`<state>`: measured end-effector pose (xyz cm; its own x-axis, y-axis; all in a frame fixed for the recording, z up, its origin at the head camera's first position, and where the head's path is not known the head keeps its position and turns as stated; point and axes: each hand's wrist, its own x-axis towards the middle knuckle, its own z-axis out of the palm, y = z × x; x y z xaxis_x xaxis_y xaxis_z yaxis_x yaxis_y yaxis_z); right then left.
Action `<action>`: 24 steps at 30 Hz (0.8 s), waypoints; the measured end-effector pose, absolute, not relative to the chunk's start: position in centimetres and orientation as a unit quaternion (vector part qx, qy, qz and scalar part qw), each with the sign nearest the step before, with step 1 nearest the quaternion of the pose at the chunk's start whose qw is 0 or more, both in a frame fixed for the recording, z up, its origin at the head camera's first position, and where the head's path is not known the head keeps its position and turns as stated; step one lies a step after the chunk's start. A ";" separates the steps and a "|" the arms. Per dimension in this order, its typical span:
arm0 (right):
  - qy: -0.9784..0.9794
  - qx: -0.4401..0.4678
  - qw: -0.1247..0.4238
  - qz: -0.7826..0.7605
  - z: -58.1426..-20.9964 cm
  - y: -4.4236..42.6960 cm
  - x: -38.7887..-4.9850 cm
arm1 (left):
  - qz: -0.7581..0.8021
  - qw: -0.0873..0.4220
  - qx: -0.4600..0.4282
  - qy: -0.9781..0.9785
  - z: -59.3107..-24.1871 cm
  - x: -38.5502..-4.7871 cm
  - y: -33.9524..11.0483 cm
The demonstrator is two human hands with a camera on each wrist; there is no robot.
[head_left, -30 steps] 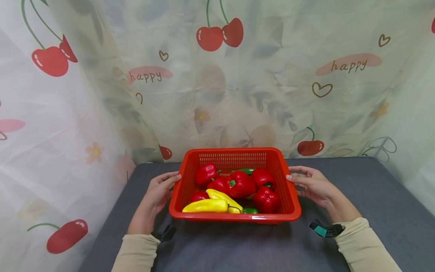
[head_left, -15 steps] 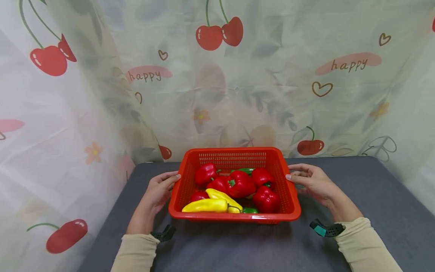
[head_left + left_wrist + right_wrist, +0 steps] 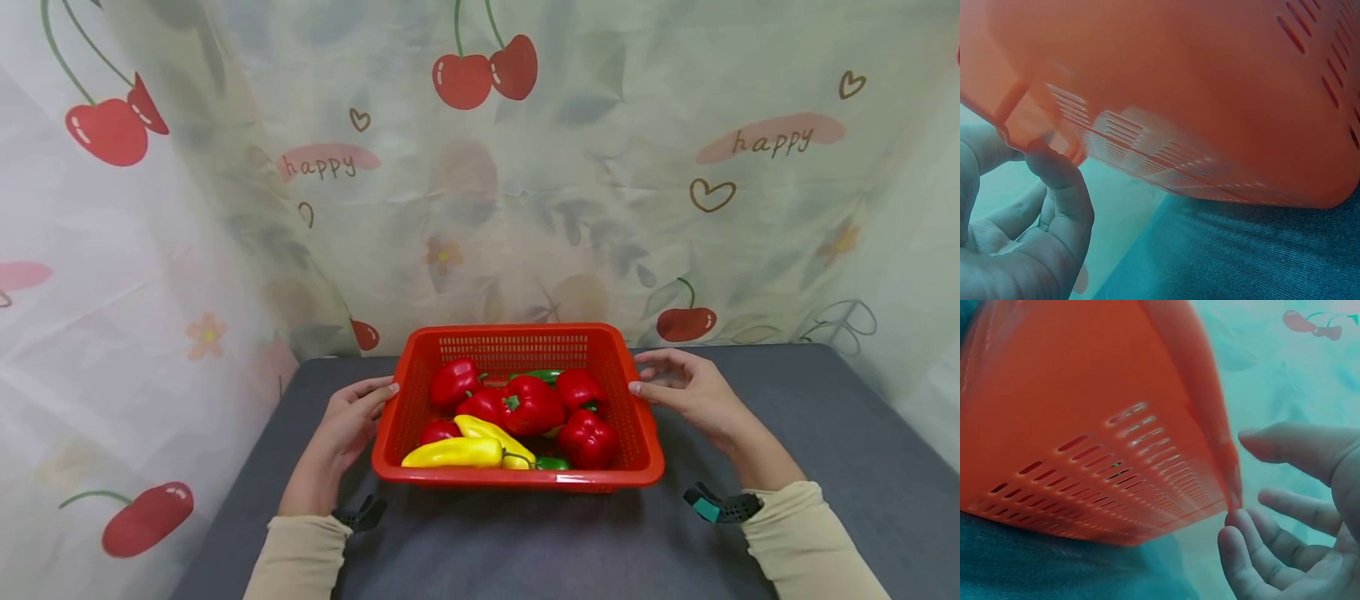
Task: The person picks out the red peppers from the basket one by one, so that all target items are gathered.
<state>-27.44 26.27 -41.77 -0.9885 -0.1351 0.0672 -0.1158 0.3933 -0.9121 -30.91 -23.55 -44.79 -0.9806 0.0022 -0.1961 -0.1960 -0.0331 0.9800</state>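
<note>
A red plastic basket (image 3: 517, 478) sits on the dark grey table, holding several red bell peppers (image 3: 534, 406), two long yellow peppers (image 3: 453, 453) and some green ones (image 3: 552, 463) partly hidden. At its left side my left hand (image 3: 348, 427) pinches the rim between thumb and curled fingers; the left wrist view shows fingers (image 3: 1063, 181) bent under the lip. On the opposite side, my right hand (image 3: 705, 402) is loosely spread by the rim. Its thumb (image 3: 1291, 447) stands slightly off the basket wall (image 3: 1072, 369) in the right wrist view, and fingertips are near or touching the lip.
A light curtain (image 3: 525, 233) printed with cherries hangs close behind the basket and on both sides. Grey tabletop (image 3: 517, 550) extends in front of the basket and to its right.
My right hand's fingers have loosened and lifted a little from the basket's right rim. The left hand and the basket have stayed in place.
</note>
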 end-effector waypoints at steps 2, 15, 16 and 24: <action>0.837 -0.075 -0.003 -0.542 -41.6 26.3 -27.3 | 0.715 0.069 -0.069 0.692 -44.7 -30.9 -23.5; 0.835 -0.129 -0.045 -0.533 -39.7 26.0 -26.5 | 0.717 0.075 -0.065 0.690 -44.5 -30.9 -23.4; 0.834 -0.137 -0.044 -0.533 -39.6 25.9 -26.4 | 0.716 0.077 -0.063 0.690 -44.5 -30.9 -23.4; 0.833 -0.177 -0.039 -0.523 -38.4 25.0 -26.7 | 0.720 0.075 -0.066 0.687 -44.5 -31.0 -23.7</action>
<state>-26.67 25.02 -38.41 -0.9346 -0.2537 0.2491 -0.3347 0.3912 -0.8573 -30.97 -23.66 -44.53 -0.9800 0.0177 -0.1980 -0.1986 -0.0448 0.9791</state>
